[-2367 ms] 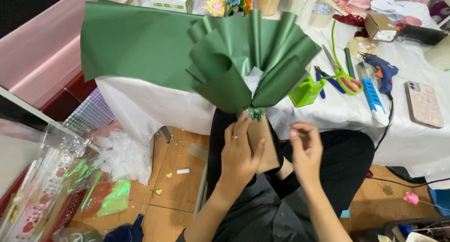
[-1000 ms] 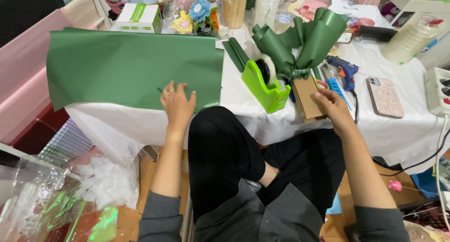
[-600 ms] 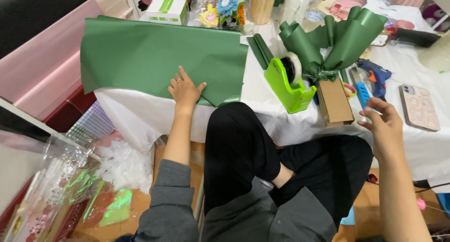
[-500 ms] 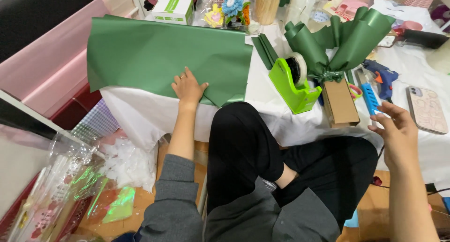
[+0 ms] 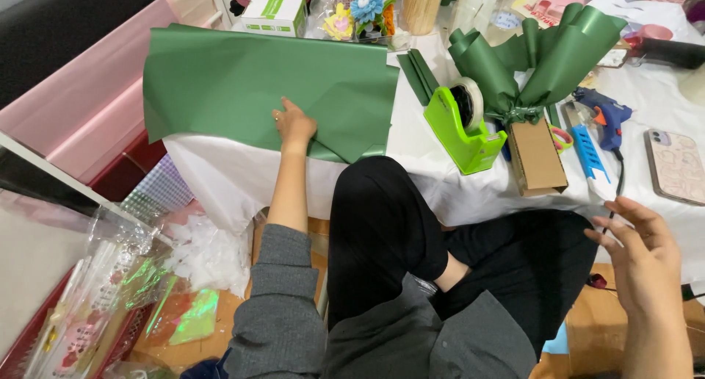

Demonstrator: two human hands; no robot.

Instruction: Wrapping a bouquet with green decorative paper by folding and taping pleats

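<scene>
- Along the table's near left edge lies the green paper sheet (image 5: 242, 85), long axis left to right.
- Left hand (image 5: 295, 125) rests flat on it, fingers spread.
- Right hand (image 5: 646, 247) hangs empty and loosely spread, well apart.

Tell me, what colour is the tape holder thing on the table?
The tape dispenser is bright lime green, seen clearly in the head view.
</scene>
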